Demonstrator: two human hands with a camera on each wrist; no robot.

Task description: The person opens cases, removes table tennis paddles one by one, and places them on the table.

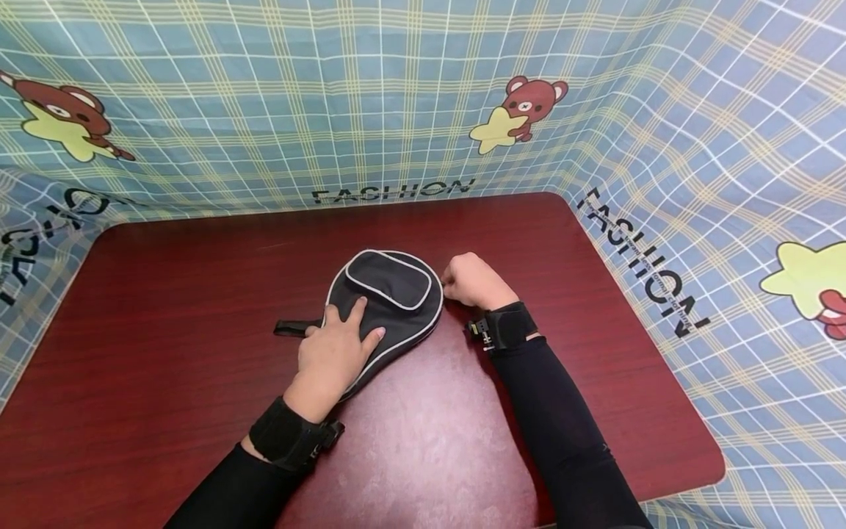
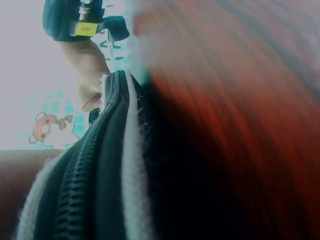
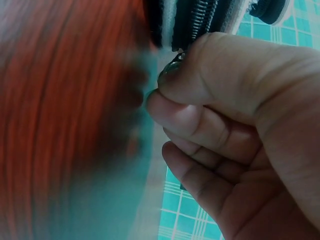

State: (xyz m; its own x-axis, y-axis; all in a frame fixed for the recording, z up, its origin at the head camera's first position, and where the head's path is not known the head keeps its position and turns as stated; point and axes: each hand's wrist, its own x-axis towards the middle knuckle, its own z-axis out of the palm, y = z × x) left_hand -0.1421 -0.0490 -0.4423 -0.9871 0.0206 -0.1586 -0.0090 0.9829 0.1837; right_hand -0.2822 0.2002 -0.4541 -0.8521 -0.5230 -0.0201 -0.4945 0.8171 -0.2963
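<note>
A dark grey paddle-shaped case (image 1: 390,323) with white piping lies on the table, its rounded end away from me. My left hand (image 1: 333,353) rests on top of it, fingers spread over the fabric below the front pocket (image 1: 390,279). At the rounded end's right edge, thumb and forefinger of my right hand (image 1: 476,283) pinch the zipper pull (image 3: 172,65), seen up close in the right wrist view. The zipper (image 2: 82,185) runs along the case's side between two white piping lines, its teeth meshed in the stretch nearest the left wrist camera.
A short black strap (image 1: 294,328) sticks out from the left of the case. The reddish wooden table (image 1: 165,330) has rounded corners. Plaid cloth (image 1: 396,110) with printed bears hangs behind it and along both sides.
</note>
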